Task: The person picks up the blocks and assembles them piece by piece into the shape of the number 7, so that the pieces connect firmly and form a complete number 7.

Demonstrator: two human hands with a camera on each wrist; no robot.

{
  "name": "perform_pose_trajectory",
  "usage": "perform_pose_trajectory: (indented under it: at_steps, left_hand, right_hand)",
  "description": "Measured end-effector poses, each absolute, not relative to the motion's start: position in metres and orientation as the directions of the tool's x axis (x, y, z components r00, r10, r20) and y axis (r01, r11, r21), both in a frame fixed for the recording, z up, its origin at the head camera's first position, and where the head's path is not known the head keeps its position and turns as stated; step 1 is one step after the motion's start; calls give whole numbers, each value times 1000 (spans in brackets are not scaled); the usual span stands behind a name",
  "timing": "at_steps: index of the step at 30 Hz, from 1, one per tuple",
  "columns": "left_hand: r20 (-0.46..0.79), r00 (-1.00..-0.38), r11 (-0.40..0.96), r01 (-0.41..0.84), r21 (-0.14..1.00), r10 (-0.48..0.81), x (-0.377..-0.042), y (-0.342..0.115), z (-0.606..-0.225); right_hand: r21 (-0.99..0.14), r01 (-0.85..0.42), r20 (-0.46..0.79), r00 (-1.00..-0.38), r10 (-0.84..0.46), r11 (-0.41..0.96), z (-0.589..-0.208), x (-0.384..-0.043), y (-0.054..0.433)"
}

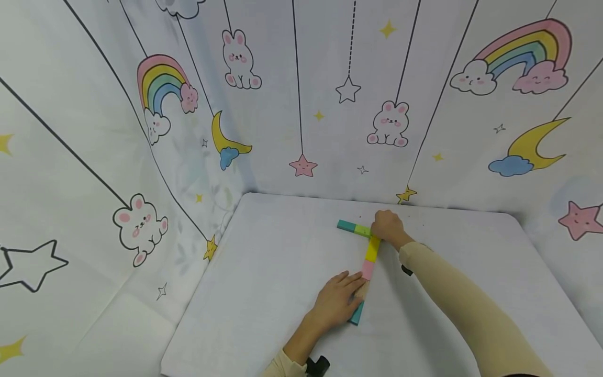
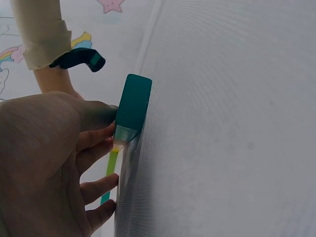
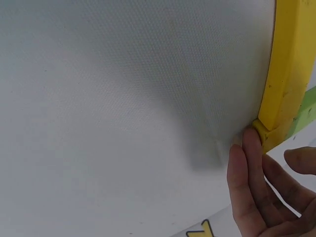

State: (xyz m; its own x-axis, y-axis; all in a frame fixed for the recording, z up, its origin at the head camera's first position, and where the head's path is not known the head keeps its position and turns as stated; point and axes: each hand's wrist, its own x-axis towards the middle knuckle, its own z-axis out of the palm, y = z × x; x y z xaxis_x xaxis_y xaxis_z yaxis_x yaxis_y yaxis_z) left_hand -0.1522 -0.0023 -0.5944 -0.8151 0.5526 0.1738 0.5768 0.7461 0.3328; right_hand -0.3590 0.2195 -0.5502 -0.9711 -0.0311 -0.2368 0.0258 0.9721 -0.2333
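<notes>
A line of rectangular blocks runs up the white table: a teal block (image 1: 356,314) nearest, a pale wooden-looking one, a pink block (image 1: 367,270) and a yellow block (image 1: 372,249). At its far end, a light green block (image 1: 363,230) and another teal block (image 1: 346,225) reach out to the left. My left hand (image 1: 336,301) rests along the line's near part, fingers spread, its thumb against the near teal block (image 2: 133,103). My right hand (image 1: 388,228) is at the far end, its extended fingertips touching a small yellow end (image 3: 264,136) beside the long yellow block (image 3: 286,64), thumb apart.
The white tabletop (image 1: 264,251) spreads around the blocks, its back edge close behind my right hand. A white cloth (image 1: 268,115) printed with rainbows, moons, stars and animals hangs behind and at the sides. Dark cameras (image 1: 317,365) are strapped at the wrists.
</notes>
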Motion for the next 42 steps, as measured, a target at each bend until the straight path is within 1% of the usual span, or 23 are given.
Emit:
perform_pose_trajectory:
  at_steps: [14, 31, 37, 42]
  left_hand:
    - [192, -808, 737, 587, 336, 556, -151, -3, -592]
    - [190, -808, 733, 586, 344, 557, -152, -2, -595]
    - [178, -811, 737, 582, 343, 558, -151, -2, -594]
    - [187, -805, 725, 589, 357, 562, -152, -2, -594]
  right_hand:
    - [-231, 0, -227, -972, -54, 973, -552, -360, 219]
    - [-209, 13, -238, -970, -38, 978, -544, -353, 220]
    - [-180, 36, -200, -980, -1, 983, -541, -348, 224]
    - [-175, 50, -138, -990, 25, 983, -539, -342, 226]
